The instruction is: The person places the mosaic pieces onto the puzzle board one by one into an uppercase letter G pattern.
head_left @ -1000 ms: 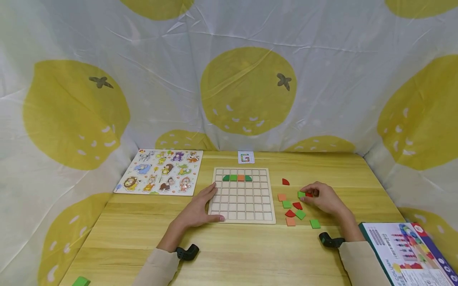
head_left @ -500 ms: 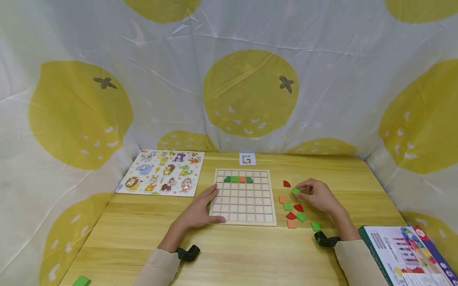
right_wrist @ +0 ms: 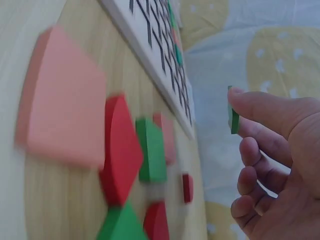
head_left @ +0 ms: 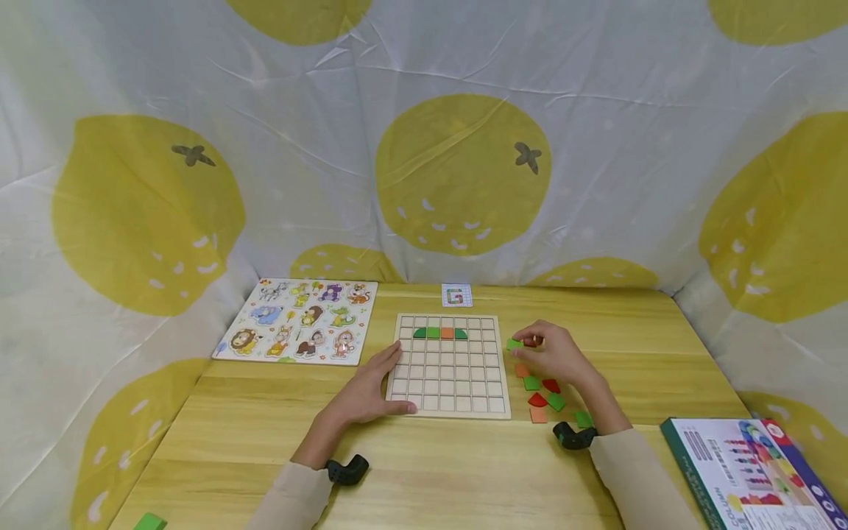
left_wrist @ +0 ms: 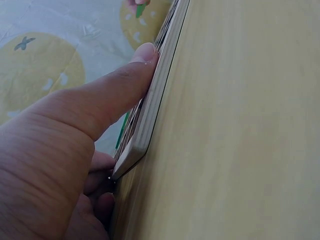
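Note:
A wooden grid board lies on the table; in its second row from the back sit dark green quarter-round tiles at both ends, with a light green and an orange square between them. My left hand rests at the board's near left corner. Its thumb lies over the front edge, the fingers along the left side. Just right of the board, my right hand pinches a green square tile between thumb and forefinger, held above the table.
Loose green, orange and red tiles lie right of the board. Behind it is a small pattern card. An animal puzzle lies at the left, a boxed set at the front right, a green block at the front left.
My right hand has lifted the green square tile from the loose tiles and carried it left towards the board. My left hand stays at the board's corner.

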Demonstrator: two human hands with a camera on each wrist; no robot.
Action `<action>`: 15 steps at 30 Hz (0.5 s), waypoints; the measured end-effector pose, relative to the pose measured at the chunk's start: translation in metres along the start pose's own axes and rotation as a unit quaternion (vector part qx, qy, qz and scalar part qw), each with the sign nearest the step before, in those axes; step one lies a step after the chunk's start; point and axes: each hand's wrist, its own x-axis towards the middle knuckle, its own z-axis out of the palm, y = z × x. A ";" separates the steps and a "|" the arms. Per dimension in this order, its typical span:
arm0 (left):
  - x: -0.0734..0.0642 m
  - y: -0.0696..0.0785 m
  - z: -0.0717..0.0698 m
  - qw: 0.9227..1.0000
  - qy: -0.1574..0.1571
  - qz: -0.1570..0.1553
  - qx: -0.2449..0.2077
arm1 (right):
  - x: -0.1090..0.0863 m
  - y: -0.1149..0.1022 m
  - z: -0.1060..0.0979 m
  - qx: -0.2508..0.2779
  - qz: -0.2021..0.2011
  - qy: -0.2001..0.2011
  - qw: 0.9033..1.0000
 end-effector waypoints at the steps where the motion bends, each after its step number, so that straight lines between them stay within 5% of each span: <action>1: 0.000 0.000 0.000 1.000 0.002 0.000 -0.001 | 0.003 -0.003 0.003 0.001 -0.004 0.001 1.000; 15: -0.002 0.001 -0.002 1.000 -0.005 -0.004 -0.004 | 0.040 -0.042 0.049 0.021 -0.037 -0.030 0.999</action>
